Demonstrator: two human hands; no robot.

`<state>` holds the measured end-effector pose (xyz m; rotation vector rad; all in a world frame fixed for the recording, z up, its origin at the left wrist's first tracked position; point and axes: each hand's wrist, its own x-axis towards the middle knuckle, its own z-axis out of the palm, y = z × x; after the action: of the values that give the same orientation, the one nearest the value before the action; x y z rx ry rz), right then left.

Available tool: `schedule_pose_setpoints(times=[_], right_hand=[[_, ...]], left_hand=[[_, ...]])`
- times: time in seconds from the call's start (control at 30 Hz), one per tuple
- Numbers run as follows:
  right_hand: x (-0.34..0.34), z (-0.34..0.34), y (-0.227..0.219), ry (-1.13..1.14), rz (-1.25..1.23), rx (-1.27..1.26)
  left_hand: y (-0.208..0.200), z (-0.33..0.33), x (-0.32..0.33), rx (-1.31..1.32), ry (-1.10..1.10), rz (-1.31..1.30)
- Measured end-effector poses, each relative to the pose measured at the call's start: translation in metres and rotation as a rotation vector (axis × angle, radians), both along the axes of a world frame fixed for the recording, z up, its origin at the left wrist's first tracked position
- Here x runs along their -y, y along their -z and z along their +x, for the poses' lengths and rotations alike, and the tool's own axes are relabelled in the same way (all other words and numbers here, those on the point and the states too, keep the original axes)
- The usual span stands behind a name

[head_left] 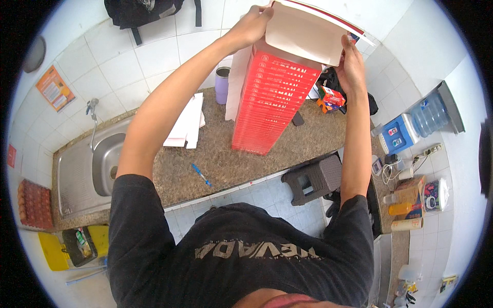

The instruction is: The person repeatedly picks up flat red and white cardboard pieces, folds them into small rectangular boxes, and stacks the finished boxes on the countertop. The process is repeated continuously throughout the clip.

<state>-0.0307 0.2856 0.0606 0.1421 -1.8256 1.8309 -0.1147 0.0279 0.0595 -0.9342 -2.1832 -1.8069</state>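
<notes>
A tall stack of flat red cardboard boxes (275, 97) stands on the speckled stone counter (221, 138). On top sits an open cardboard box (303, 32), its white inside facing me and a red edge along its far side. My left hand (252, 26) grips its left wall, fingers closed over the corner. At the opposite wall, my right hand (351, 68) holds the box with its fingers up along the side. White flat cardboard sheets (186, 123) lie on the counter left of the stack. Whether the open box rests fully on the stack is hard to tell.
A purple tumbler (222, 84) stands behind the sheets, a blue pen (202, 175) near the front edge. Left is a steel sink (77, 177). Colourful packets (331, 97) lie right of the stack. Below the counter is a dark step stool (313, 180); a water dispenser (398, 134) stands far right.
</notes>
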Motion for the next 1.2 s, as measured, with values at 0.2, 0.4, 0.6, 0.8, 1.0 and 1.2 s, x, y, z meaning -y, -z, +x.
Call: schedule_pose_setpoints(times=[0.2,0.4,0.6,0.8,1.0,1.2], right_hand=[[0.011,0.001,-0.002,-0.042,0.14,0.18],[-0.009,0.003,-0.028,-0.233,0.265,0.385],[-0.022,-0.014,-0.039,-0.351,0.336,0.583],[-0.023,-0.037,-0.028,0.044,0.823,0.607],[-0.015,-0.065,-0.024,0.05,0.957,0.681],[-0.001,-0.057,-0.037,0.181,1.275,0.841]], left_hand=[[-0.003,-0.007,0.017,0.087,0.045,-0.279],[-0.022,-0.005,0.013,0.163,0.14,-0.384],[-0.052,-0.016,0.025,0.415,0.394,-0.375],[-0.042,-0.03,0.0,0.36,0.336,-0.507],[-0.047,-0.033,0.011,0.38,0.277,-0.562],[-0.044,-0.055,-0.007,0.391,0.337,-0.728]])
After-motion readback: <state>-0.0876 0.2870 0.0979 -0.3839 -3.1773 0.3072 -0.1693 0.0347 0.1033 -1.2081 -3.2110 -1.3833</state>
